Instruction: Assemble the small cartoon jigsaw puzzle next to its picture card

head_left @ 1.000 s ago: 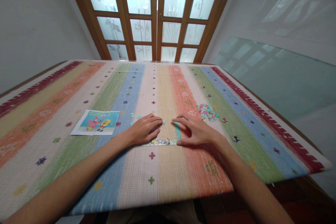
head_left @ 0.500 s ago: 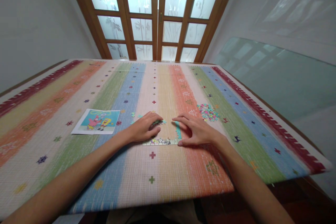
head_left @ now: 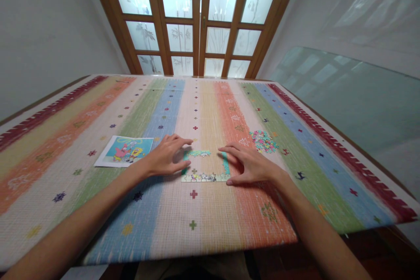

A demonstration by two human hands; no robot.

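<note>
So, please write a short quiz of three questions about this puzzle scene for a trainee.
1. True or false: the jigsaw frame lies between the left hand and the right hand.
2. Where is the pile of loose pieces? A) right of the right hand B) on the reference picture C) on the floor
3. Fill in: the striped mat bears the picture on the person's ____ side.

Key: 1 true; 2 A; 3 left.

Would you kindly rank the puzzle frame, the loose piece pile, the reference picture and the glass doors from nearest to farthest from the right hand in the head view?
1. Puzzle frame: touching the right hand, on its left.
2. Loose piece pile: just beyond the hand, slightly right.
3. Reference picture: across the table, past the left hand.
4. Glass doors: behind the table's far edge.
</note>
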